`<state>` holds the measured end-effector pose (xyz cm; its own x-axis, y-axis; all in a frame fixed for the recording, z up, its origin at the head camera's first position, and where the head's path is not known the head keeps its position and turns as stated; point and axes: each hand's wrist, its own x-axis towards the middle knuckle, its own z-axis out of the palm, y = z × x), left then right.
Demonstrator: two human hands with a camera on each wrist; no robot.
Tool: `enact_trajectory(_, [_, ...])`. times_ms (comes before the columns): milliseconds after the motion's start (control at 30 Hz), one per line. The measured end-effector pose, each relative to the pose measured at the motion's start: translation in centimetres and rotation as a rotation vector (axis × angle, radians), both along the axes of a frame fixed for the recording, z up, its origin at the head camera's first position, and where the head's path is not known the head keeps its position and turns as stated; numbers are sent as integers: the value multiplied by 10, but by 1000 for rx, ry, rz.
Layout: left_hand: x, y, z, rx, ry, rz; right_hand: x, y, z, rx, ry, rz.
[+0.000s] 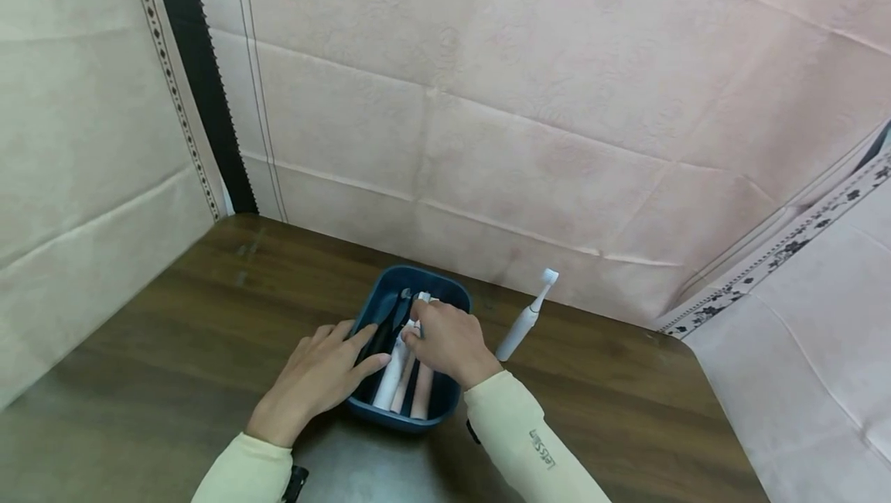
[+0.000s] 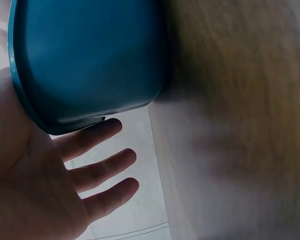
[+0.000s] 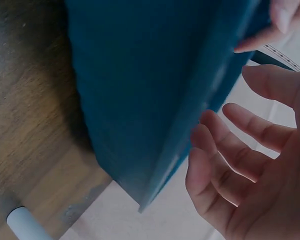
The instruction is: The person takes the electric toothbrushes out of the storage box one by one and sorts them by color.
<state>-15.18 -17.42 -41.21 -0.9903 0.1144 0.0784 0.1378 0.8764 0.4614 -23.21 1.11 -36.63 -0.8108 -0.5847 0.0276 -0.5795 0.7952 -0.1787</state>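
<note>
A dark blue plastic bin [image 1: 409,424] stands on the table with several electric toothbrushes lying in it. Among them are a white toothbrush [image 1: 391,378], a pink-handled one [image 1: 421,393] and dark ones [image 1: 383,330]. My left hand [image 1: 319,370] lies over the bin's left rim; in the left wrist view three of its fingers extend outside the bin wall. Over the bin's right side is my right hand [image 1: 448,338], its fingers above the toothbrushes. The right wrist view shows these fingers [image 3: 235,150] loosely bent beside the rim, with nothing visible between them.
Right of the bin another white electric toothbrush [image 1: 520,329] stands upright on the brown wooden table [image 1: 592,402], close to the back edge. Pale patterned cloth [image 1: 487,139] hangs behind the table and on both sides.
</note>
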Motion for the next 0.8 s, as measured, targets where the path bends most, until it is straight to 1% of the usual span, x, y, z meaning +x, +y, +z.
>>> enact_trajectory(133, [0, 1, 1, 8, -3, -1, -3, -3, -7, 26, -21, -6])
enact_trajectory(233, [0, 1, 1, 9, -3, 0, -5, -8, -11, 57, -43, -22])
enact_trajectory(333, [0, 1, 1, 7, -11, 3, -6, -12, -15, 66, -65, -40])
enact_trajectory(400, [-1, 1, 1, 6, -19, 6, -6, -15, -17, 66, -71, -47])
enact_trajectory(533, [-1, 1, 0, 4, -30, 9, -6, -17, -20, 82, -52, -53])
enact_trajectory(633, [-1, 2, 1, 2, -32, 11, -7, -19, -22, 85, -50, -64])
enact_trajectory(800, [-2, 2, 1, 2, -33, 11, -6, -20, -23, 53, -72, -88])
